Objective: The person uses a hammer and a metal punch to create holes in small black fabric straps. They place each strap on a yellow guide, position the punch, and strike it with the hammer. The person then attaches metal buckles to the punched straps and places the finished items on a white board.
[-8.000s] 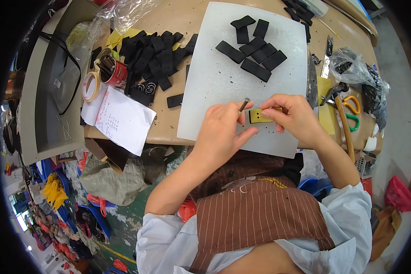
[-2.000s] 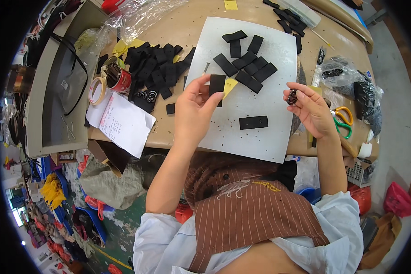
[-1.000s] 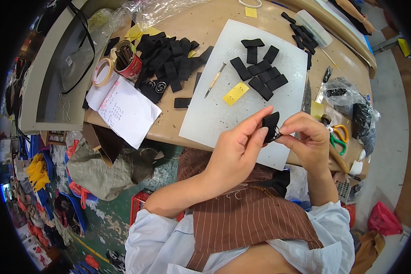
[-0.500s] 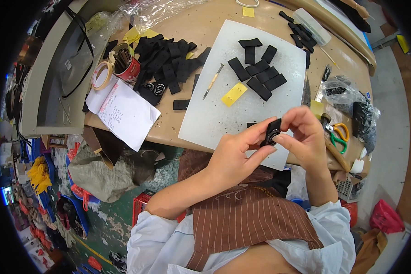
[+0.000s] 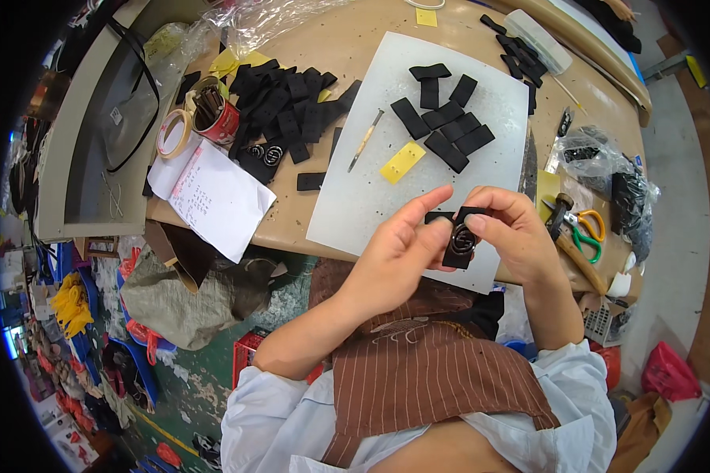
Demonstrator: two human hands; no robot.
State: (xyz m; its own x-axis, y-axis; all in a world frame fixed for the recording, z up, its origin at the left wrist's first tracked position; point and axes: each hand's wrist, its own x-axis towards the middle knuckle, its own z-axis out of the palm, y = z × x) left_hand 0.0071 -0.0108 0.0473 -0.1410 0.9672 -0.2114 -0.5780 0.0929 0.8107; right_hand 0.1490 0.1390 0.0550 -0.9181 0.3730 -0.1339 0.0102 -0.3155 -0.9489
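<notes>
Between my hands, above the near edge of the white board [image 5: 347, 201], is a short black fabric strap [image 5: 457, 256] with a round, shiny metal ornament on it. My right hand [image 5: 514, 235] pinches its upper end between thumb and fingers. From the other side, the thumb of my left hand [image 5: 393, 256] presses on the strap; the left index finger points up, and the other fingers are partly hidden. Several plain black strap pieces [image 5: 442, 122] lie farther up the board, beside a yellow template with small holes [image 5: 402, 162] and a thin pointed tool [image 5: 366, 142]. Another black piece lies partly behind my hands.
Left of the board are a heap of black straps [image 5: 292, 106], a red tin [image 5: 221, 122], a tape roll [image 5: 173, 134] and a notebook [image 5: 221, 197]. At right lie a hammer [image 5: 580, 264], scissors [image 5: 588, 236] and plastic bags [image 5: 596, 158]. A see-through box [image 5: 538, 41] sits farther back.
The strap has been brought lower and turned so its round ornament faces up. My left index finger has lifted off it and straightened; my right hand has moved slightly down and left.
</notes>
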